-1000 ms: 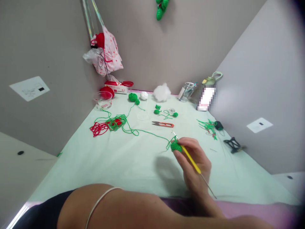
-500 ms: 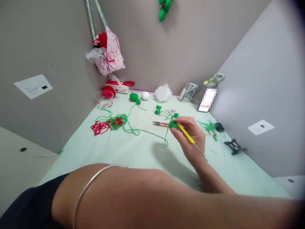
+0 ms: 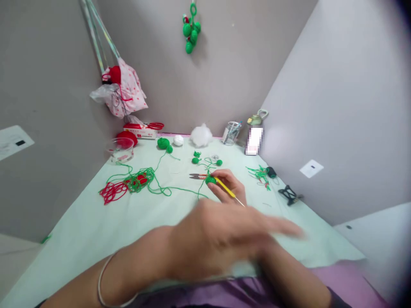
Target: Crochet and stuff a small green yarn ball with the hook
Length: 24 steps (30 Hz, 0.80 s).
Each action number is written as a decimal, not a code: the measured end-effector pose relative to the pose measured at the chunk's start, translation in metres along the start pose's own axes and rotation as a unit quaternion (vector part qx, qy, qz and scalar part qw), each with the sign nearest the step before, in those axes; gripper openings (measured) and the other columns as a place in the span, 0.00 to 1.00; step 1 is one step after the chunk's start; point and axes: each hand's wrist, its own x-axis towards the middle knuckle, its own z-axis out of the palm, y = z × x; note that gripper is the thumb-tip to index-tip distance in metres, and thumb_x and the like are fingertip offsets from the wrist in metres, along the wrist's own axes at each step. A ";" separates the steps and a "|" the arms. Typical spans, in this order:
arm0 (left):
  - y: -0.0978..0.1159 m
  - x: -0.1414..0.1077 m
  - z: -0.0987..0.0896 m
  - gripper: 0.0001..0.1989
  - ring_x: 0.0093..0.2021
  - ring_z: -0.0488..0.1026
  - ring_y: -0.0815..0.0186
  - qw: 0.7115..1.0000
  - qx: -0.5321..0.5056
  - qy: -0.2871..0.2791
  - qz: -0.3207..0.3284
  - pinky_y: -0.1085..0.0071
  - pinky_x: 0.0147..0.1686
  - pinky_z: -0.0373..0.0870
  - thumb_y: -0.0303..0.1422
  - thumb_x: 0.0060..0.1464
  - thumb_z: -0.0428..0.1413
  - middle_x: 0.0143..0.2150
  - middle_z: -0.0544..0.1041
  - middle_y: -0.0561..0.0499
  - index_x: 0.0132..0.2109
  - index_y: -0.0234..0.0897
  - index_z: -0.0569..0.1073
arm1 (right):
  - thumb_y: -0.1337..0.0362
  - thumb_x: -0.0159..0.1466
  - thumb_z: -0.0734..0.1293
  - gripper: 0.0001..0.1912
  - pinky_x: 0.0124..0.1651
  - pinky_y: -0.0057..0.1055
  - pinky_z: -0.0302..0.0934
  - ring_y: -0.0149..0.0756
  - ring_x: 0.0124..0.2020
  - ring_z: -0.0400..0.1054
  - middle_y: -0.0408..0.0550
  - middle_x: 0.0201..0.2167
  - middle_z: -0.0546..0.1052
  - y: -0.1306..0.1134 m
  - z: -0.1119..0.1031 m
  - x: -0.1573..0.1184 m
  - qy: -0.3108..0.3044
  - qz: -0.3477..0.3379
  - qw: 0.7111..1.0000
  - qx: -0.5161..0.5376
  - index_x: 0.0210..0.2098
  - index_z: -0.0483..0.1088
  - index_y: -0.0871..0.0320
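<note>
My right hand (image 3: 229,188) is closed on a crochet hook with a yellow handle (image 3: 225,188). Its fingertips also pinch a small green crocheted piece (image 3: 210,179), from which a green yarn strand trails left across the table. In the foreground my left hand (image 3: 221,235), with a silver bangle (image 3: 102,273) at the wrist, crosses over my right forearm. It is motion-blurred, holds nothing that I can see, and has a finger stretched to the right. Just beyond the crocheted piece lie thread snips (image 3: 196,176), partly hidden by it.
Left lie tangled green yarn (image 3: 148,177) and red yarn (image 3: 112,193). Farther back are a clear tub (image 3: 120,152), green balls (image 3: 163,143), white stuffing (image 3: 201,136), a pen cup (image 3: 231,133) and a phone (image 3: 254,141). A black stand (image 3: 289,195) lies right. Green crocheted pieces (image 3: 192,34) hang on the wall.
My left arm, which lay across the foreground, has swung so that its hand now shows over my right forearm. The view has shifted right and up. My right hand keeps its hold.
</note>
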 end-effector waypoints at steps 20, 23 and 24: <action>-0.003 0.048 -0.037 0.26 0.70 0.64 0.52 0.900 -0.334 0.249 -0.131 0.50 0.66 0.67 0.53 0.67 0.47 0.66 0.72 0.43 0.61 0.44 0.72 | 0.64 0.60 0.76 0.12 0.47 0.38 0.71 0.39 0.43 0.73 0.48 0.43 0.74 -0.073 0.013 -0.057 -0.125 0.036 0.976 0.172 0.44 0.78 0.49; 0.016 0.060 -0.068 0.23 0.67 0.67 0.54 0.913 -0.283 0.292 -0.028 0.53 0.68 0.65 0.50 0.67 0.50 0.56 0.79 0.44 0.53 0.37 0.76 | 0.53 0.59 0.77 0.11 0.29 0.32 0.71 0.34 0.30 0.73 0.48 0.38 0.74 -0.088 0.006 -0.073 -0.147 0.056 0.941 0.301 0.38 0.78 0.48; 0.022 0.065 -0.085 0.22 0.67 0.67 0.55 0.916 -0.271 0.295 -0.004 0.54 0.68 0.64 0.49 0.67 0.51 0.54 0.80 0.46 0.51 0.36 0.77 | 0.49 0.59 0.76 0.13 0.21 0.29 0.67 0.32 0.24 0.70 0.47 0.33 0.73 -0.091 0.002 -0.076 -0.132 0.048 0.937 0.320 0.33 0.77 0.49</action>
